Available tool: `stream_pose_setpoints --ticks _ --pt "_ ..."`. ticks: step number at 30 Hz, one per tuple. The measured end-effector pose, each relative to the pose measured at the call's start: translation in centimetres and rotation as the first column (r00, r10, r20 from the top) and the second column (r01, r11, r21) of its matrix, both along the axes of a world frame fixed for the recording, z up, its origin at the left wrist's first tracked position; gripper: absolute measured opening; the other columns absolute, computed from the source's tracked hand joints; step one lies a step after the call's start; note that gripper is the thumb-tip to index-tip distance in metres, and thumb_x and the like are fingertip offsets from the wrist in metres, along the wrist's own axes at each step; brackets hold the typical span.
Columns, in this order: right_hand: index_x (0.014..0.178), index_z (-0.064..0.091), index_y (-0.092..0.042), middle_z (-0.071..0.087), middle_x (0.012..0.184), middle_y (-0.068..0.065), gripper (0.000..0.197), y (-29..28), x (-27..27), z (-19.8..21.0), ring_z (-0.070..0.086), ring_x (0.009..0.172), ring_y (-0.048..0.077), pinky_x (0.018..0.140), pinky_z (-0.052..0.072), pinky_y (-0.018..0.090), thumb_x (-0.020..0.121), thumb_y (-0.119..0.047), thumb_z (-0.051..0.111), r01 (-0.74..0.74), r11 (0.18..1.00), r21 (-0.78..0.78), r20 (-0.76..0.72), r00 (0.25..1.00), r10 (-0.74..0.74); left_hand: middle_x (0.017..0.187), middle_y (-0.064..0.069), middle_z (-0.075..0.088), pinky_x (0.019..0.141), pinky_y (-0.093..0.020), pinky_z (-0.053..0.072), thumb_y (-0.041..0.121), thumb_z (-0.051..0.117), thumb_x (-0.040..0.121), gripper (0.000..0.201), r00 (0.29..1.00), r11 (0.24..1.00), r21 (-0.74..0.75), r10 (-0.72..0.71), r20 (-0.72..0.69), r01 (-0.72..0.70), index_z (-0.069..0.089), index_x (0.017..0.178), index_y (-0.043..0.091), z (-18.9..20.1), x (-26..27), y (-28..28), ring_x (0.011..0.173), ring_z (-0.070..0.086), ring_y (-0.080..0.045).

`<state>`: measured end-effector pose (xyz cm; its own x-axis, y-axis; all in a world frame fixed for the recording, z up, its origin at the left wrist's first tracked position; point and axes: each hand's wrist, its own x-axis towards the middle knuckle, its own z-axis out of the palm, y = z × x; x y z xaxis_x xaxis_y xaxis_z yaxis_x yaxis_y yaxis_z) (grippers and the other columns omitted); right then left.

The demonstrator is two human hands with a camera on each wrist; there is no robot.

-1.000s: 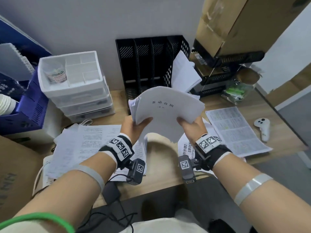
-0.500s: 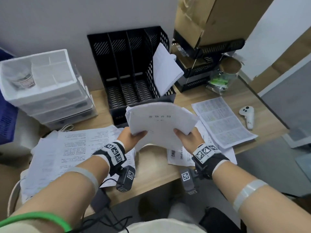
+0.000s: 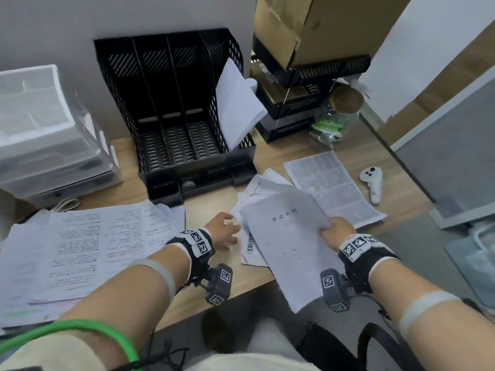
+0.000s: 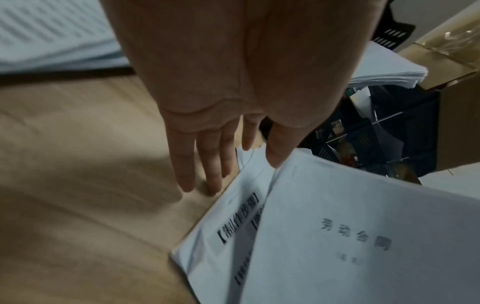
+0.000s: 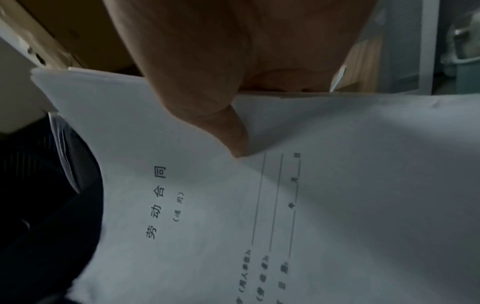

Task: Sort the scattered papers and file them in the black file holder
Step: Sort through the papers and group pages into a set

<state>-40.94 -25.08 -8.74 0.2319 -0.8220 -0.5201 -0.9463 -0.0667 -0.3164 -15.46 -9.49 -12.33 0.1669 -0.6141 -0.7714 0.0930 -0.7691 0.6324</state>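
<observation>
One black file holder (image 3: 171,108) stands on the worktop (image 3: 209,210) with four slots; one sheaf of papers (image 3: 238,103) leans in the rightmost. One white controller (image 3: 372,183), one glass jar (image 3: 337,116), two hands.

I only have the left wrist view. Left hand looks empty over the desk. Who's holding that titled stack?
Observer: The right hand holds the stack by its right edge, thumb on top of the cover.
Operator: Anything filed yet?
Observer: One bundle of papers leans in the rightmost slot of the black file holder; the other three slots show bare floor.
Operator: More loose paper to my left?
Observer: Yes, a spread of printed sheets covers the desk's left side.
</observation>
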Motion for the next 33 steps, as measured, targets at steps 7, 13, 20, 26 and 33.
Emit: stream_pose_setpoints --ticks 7,13,20,26,33 --pt "0.139 0.046 -0.014 0.053 0.139 0.009 0.046 0.4 0.4 -3.1 0.051 0.126 0.028 0.104 0.037 0.031 0.093 -0.021 0.05 -0.212 0.97 0.116 -0.036 0.975 0.218 0.132 -0.008 0.056 0.097 -0.04 0.049 0.045 0.072 0.075 0.071 0.986 0.986 0.006 0.165 -0.027 -0.165 0.051 0.137 0.017 -1.0 -1.8 -2.5 0.115 0.055 -0.024" --pt "0.138 0.042 -0.014 0.047 0.134 0.011 0.058 -1.4 0.6 -3.9 0.047 0.123 0.028 0.103 0.043 0.034 0.081 -0.01 0.052 -0.195 0.972 0.127 -0.009 0.98 0.198 0.1 0.002 0.069 0.076 -0.027 0.045 0.062 0.036 0.097 0.061 0.963 0.987 -0.039 0.146 -0.225 -0.159 0.073 0.114 0.016 -0.1 -2.8 -4.3 0.087 0.061 -0.015" --pt "0.122 0.048 -0.009 0.043 0.127 0.006 0.044 -2.9 0.1 -4.8 0.046 0.116 0.024 0.098 0.045 0.032 0.078 -0.01 0.057 -0.208 0.969 0.132 0.034 0.978 0.205 0.147 -0.006 0.047 0.119 -0.032 0.024 0.025 0.074 0.08 0.029 0.836 0.954 -0.1 -0.192 0.513 0.281 0.077 0.109 0.024 -1.8 -3.4 -7.3 0.139 0.04 -0.025" --pt "0.117 0.046 -0.014 0.041 0.125 0.006 0.04 -3.2 -0.6 -6.0 0.041 0.101 0.014 0.09 0.04 0.022 0.079 -0.001 0.053 -0.239 0.963 0.125 0.058 0.971 0.233 0.141 -0.008 0.035 0.104 -0.035 0.038 0.025 0.078 0.075 0.068 0.77 0.998 0.019 0.03 0.638 -0.055 0.048 0.136 0.028 -2.6 -3.5 -8.8 0.129 0.043 -0.029" --pt "0.115 0.053 -0.009 0.042 0.128 0.005 0.032 -3.7 -0.7 -6.4 0.042 0.106 0.016 0.092 0.039 0.022 0.084 -0.001 0.052 -0.271 0.958 0.088 0.072 0.961 0.266 0.104 -0.009 0.06 0.075 -0.035 0.05 0.024 0.072 0.081 0.049 0.85 0.977 0.201 -0.046 0.524 -0.072 0.044 0.121 0.016 -2.5 -2.6 -8.8 0.09 0.06 -0.03"
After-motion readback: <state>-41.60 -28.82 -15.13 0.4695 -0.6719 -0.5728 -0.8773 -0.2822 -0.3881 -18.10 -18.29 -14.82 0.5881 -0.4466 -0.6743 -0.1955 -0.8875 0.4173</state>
